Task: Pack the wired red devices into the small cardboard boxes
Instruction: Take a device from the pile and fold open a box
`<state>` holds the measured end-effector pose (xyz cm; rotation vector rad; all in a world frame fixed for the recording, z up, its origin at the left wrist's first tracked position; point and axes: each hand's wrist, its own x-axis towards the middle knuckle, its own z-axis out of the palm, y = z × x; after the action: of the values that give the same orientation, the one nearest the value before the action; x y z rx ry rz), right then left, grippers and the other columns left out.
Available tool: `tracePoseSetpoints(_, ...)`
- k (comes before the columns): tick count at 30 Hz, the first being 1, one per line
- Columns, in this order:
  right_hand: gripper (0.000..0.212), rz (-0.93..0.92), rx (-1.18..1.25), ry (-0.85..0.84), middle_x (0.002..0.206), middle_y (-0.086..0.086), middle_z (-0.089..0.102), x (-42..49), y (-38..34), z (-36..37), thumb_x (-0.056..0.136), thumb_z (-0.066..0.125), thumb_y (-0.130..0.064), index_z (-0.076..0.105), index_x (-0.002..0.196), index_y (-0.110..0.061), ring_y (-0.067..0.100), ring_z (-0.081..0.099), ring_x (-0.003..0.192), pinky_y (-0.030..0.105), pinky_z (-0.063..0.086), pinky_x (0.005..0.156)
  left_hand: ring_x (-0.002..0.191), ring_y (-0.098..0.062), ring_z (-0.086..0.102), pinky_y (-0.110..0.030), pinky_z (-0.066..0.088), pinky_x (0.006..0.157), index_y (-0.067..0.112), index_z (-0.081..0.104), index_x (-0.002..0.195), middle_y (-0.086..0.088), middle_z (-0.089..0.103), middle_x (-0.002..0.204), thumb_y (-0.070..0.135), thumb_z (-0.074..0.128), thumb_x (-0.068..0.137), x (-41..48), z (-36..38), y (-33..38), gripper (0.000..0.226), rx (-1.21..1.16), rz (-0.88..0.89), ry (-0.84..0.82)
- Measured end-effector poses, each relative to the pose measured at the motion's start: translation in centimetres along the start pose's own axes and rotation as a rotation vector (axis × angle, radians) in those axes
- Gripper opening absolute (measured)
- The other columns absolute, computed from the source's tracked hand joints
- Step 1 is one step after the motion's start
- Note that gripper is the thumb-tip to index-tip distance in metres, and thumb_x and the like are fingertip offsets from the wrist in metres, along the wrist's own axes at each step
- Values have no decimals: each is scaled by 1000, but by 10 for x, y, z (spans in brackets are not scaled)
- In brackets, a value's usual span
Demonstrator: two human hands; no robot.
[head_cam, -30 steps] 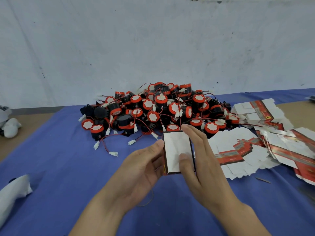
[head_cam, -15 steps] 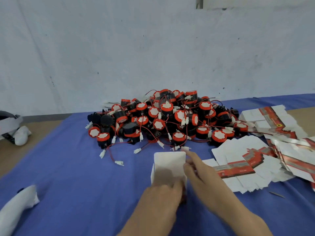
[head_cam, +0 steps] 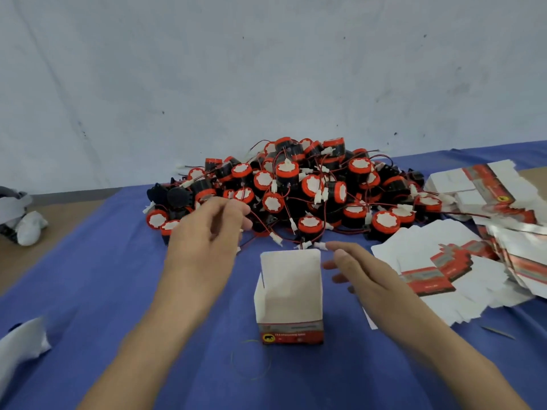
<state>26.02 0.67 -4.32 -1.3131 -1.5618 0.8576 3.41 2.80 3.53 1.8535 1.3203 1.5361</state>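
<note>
Looking down first, what is closest to me?

– Your small box (head_cam: 288,294). It stands by itself on the blue tabletop (head_cam: 118,291), with its top flap up and its mouth open. I can see nothing inside it.

Was I not holding it?

– You were, a moment ago, with both hands. You have set it down and let go. I think that means the box is made and ready to fill.

Where are my hands?

– Your right hand (head_cam: 364,273) is just beside the box, on its right, and does not touch it. Its fingers (head_cam: 340,250) are straight and loose and hold nothing. Your left hand (head_cam: 204,241) has gone up past the box's left side, toward the pile.

Has it got one yet?

– No. Its fingers (head_cam: 233,208) are a little bent and spread, with nothing in them. A red wire runs right by the tips, and I cannot tell if it touches.

And the red devices?

– The pile of red devices (head_cam: 310,187) lies behind the box, farther from you. The nearest ones sit just past your left fingers. The flat boxes (head_cam: 444,261) lie off to your right.

What next?

– I think you pick one device, wire and all, and put it in.
</note>
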Motion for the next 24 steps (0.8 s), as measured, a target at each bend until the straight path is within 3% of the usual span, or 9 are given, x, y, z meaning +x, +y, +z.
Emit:
tracePoseSetpoints(2, 32, 29, 5, 57, 107, -31, 66, 4, 3, -4, 94, 35, -63, 52, 121, -57, -6, 62, 102, 22, 48, 77, 74, -10, 66, -38, 57, 72, 25, 70, 90, 9, 72, 81, 30, 50, 102, 26, 21, -18, 23, 110, -96, -132)
tracePoseSetpoints(4, 22, 61, -9, 117, 105, -25, 67, 8, 3, -5, 100, 40, -49, 50, 118, -57, 3, 65, 96, 26, 54, 72, 64, -20, 60, -32, 51, 63, 10, 70, 92, -5, 71, 79, 30, 51, 102, 49, 47, -33, 30, 297, -108, -327)
tracePoseSetpoints(6, 21, 75, -21, 161, 106, -19, 67, 12, 3, -7, 103, 42, -41, 49, 113, -57, 13, 66, 87, 30, 54, 72, 63, -19, 49, -27, 41, 60, -3, 70, 93, -21, 68, 85, 30, 52, 101, 68, 73, -41, 39, 346, -205, -475)
tracePoseSetpoints(8, 22, 59, -42, 197, 96, -12, 70, 16, 5, -9, 103, 42, -38, 48, 113, -57, 23, 66, 87, 35, 55, 69, 74, -22, 56, -29, 46, 69, 0, 74, 97, -18, 70, 92, 35, 58, 99, 86, 88, -47, 38, 358, -351, -610)
tracePoseSetpoints(11, 25, 41, -26, 234, 90, -5, 71, 18, 9, -12, 102, 43, -36, 49, 119, -54, 28, 66, 88, 41, 56, 72, 103, -21, 70, -37, 54, 98, 11, 73, 111, -4, 76, 107, 46, 69, 90, 114, 93, -44, 41, 374, -507, -902)
tracePoseSetpoints(14, 25, 62, -1, 224, 93, -19, 68, 21, 17, -13, 103, 43, -36, 51, 122, -51, 22, 67, 85, 36, 56, 68, 103, -21, 72, -33, 59, 87, 15, 66, 121, -3, 76, 109, 54, 76, 75, 132, 90, -38, 61, 251, -620, -1142)
tracePoseSetpoints(19, 25, 53, -10, 177, 95, -19, 67, 21, 22, -10, 104, 41, -35, 48, 117, -55, 7, 62, 83, 44, 58, 65, 73, -13, 74, -21, 56, 58, 9, 70, 106, -3, 74, 93, 45, 65, 93, 131, 110, -56, 38, 529, -407, -941)
tracePoseSetpoints(22, 25, 53, 14, 190, 86, -23, 67, 21, 28, -14, 101, 41, -35, 49, 114, -56, 15, 61, 83, 47, 57, 65, 61, -9, 69, -20, 53, 52, 9, 68, 89, -3, 72, 85, 40, 60, 97, 120, 128, -66, 33, 611, -404, -933)
tracePoseSetpoints(24, 26, 48, 7, 199, 88, -26, 65, 19, 28, -14, 101, 40, -37, 48, 116, -56, 20, 62, 85, 42, 55, 67, 51, -9, 66, -21, 51, 48, 9, 65, 80, -3, 69, 75, 36, 61, 98, 114, 135, -70, 32, 643, -387, -935)
